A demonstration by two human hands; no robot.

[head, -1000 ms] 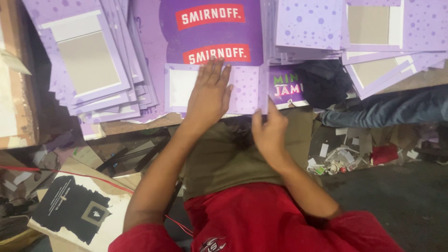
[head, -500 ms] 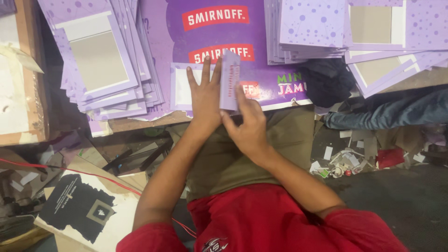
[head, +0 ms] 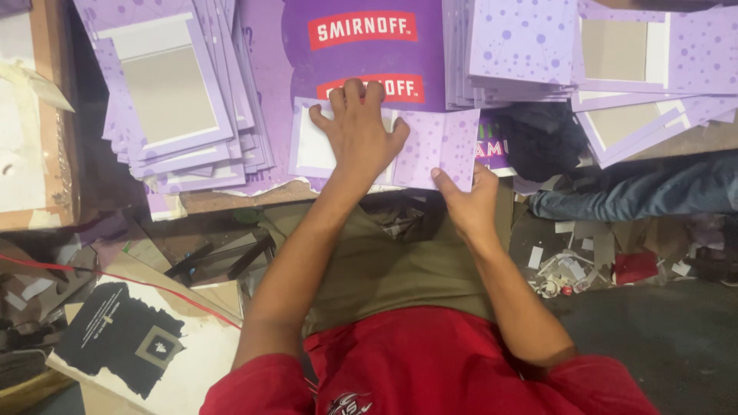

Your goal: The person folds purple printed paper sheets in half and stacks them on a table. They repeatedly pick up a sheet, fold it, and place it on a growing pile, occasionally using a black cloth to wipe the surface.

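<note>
Workbench's (head: 231, 201) buried in purple card. Folded purple card blank (head: 430, 146) lies at its near edge, left hand (head: 360, 131) spread flat on it, right hand (head: 470, 201) pinching its corner. Could crease crooked if that corner slips; stacks (head: 177, 100) crowd left.

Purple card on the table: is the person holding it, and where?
Yes. The right hand pinches the purple dotted card at its lower right corner, thumb on top. The left hand presses flat on its middle.

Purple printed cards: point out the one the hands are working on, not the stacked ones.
It is the dotted purple card at the table's near edge. The left hand presses it flat and the right hand grips its corner; the stacks lie untouched.
</note>
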